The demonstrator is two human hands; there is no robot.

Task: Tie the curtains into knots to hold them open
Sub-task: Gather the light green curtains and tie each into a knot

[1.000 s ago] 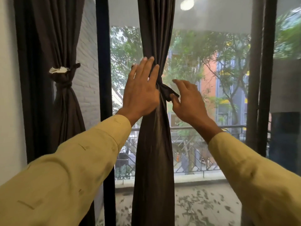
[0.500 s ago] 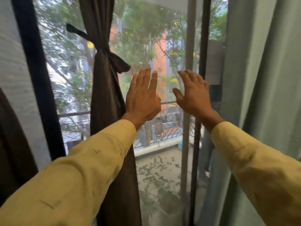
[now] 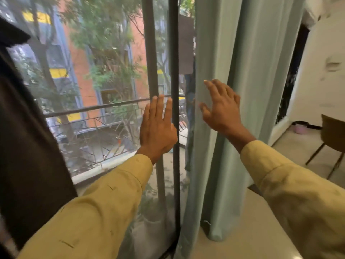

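Note:
A pale green curtain (image 3: 248,71) hangs loose and straight down to the floor, right of the window frame. My right hand (image 3: 221,107) is raised in front of its left folds, fingers spread, holding nothing. My left hand (image 3: 158,126) is up before the dark window frame post (image 3: 174,53), fingers apart and empty. The dark brown curtain (image 3: 24,146) fills the left edge of the view; its knot is out of sight.
The glass window (image 3: 97,81) shows a balcony railing, trees and an orange building. To the right lie a white wall (image 3: 321,71), pale floor (image 3: 242,230), a chair (image 3: 334,139) and a small pink bin (image 3: 301,127).
My view has swung right, from the knotted dark curtain to the pale green one. Both hands left the dark curtain's knot and moved right, open; the right hand now reaches the green curtain.

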